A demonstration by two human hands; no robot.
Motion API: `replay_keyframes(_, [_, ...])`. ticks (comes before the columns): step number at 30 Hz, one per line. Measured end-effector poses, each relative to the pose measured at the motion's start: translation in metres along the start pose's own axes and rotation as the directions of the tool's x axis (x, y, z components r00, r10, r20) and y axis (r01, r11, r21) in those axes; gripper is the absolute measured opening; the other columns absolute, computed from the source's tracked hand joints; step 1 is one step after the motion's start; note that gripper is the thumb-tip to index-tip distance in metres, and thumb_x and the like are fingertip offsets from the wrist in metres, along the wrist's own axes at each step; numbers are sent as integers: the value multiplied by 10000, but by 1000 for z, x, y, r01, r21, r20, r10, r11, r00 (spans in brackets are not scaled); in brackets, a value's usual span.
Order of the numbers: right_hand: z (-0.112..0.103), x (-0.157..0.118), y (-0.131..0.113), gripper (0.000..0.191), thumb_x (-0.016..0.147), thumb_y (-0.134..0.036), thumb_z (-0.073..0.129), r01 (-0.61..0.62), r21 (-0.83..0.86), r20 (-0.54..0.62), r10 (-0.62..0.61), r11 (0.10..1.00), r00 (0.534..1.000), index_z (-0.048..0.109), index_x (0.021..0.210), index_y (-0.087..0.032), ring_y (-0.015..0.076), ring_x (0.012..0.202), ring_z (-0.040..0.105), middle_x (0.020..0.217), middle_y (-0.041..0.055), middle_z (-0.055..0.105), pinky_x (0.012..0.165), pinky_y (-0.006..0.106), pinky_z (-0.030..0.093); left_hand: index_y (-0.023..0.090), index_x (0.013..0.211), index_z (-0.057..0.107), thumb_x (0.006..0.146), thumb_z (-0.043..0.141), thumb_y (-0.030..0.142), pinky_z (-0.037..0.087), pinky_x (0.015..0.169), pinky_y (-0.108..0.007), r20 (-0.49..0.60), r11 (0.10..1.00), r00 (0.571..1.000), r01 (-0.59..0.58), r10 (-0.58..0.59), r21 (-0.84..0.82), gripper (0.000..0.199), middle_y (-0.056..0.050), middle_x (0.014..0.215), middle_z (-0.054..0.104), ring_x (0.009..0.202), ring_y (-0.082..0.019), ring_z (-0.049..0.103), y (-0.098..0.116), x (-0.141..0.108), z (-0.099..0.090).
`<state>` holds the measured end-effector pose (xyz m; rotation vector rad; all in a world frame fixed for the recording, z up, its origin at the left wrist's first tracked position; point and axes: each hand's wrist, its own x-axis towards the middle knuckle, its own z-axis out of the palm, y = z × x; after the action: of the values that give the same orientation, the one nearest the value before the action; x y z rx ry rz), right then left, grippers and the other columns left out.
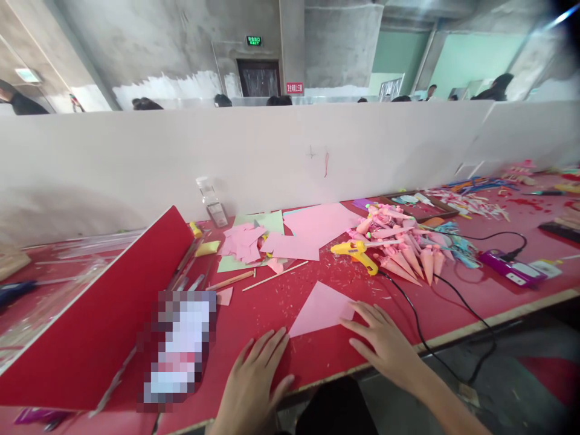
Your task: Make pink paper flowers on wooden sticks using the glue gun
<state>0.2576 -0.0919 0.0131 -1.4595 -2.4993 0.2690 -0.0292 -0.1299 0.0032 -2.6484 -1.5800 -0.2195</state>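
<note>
A: Which step is going on, in your judgement?
B: I think the person is steadying and lining up one pink sheet (317,311). It is lying flat on the red table (254,311), between the two hands. The left hand (254,383) is resting with extended fingers, its fingertips being at the sheet's left corner (whether they are pressing, I cannot tell). The right hand (385,344) is spreading its fingers over the right corner, touching it and not gripping.
A: And what is the next move calling for?
B: In my opinion, for light fingertips and a well-aligned edge, because thin paper is easily slipping or creasing.
A: What is the surface holding, from left to right?
B: A red board (104,314) is leaning at the left, and a pixelated object (181,347) is lying beside it. Then a clear bottle (212,205) is standing near pink paper scraps (242,241). Further right, a yellow glue gun (360,254) is lying against a heap of pink cones (410,251), and a purple device (512,269) is lying beyond.
A: And the room?
B: A white partition (254,145) is running behind the table. Above it, a green exit sign (254,41) is glowing over a dark door (260,78), and farther right a person (496,89) is partly showing.
</note>
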Motion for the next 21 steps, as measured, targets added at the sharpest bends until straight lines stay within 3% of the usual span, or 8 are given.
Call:
replay_keyframes(3, [3,-5,3,408,837,-440,328,9,-45,1,-9,999,1000,398,1224,-330,241,1175,333,1280,40,400,962,491,208,245,1263,346,798,400,430,366,908,-348,-40,999,999,34,-34,17,503,-27,1269,438,1094,-219,440,7,1,-1])
replay_keyframes(6, [9,-5,-17,429,821,-432,371,5,-79,-46,-9,997,999,408,1224,-286,265,1114,390,1196,85,471,954,530,153,222,1255,358,800,405,402,368,909,-349,-82,998,995,59,-58,9,492,-51,1243,461,1091,-225,436,24,7,-4])
replay_keyframes(11, [10,3,-54,300,816,-314,414,18,106,-56,-12,994,998,512,1095,-259,201,937,510,1003,57,569,888,417,298,236,1292,266,761,456,435,340,942,-386,-32,996,999,-6,3,-94,598,-45,1286,402,1133,-224,388,51,23,-2])
replay_keyframes(15, [4,13,-38,390,765,-123,360,-25,166,-170,53,986,984,491,1117,-228,202,1040,462,1112,60,539,905,392,306,263,1269,302,678,505,549,264,979,-473,52,992,999,-4,11,-125,688,-41,1279,413,1138,-254,385,53,30,1])
replay_keyframes(18, [2,13,-21,478,760,-173,387,78,143,-66,-69,987,995,385,1231,-253,210,1199,296,1306,27,368,966,388,248,236,1197,407,653,545,540,234,993,-477,89,991,996,28,-17,-132,638,-58,1220,472,1115,-255,413,47,29,-5])
replay_keyframes(21, [2,9,-24,526,765,-397,451,161,142,92,-175,977,980,332,1266,-285,242,1213,258,1337,30,318,989,439,165,200,1137,459,657,541,538,214,1002,-473,95,987,995,46,-31,-155,593,-69,1168,509,1091,-246,433,44,27,-13])
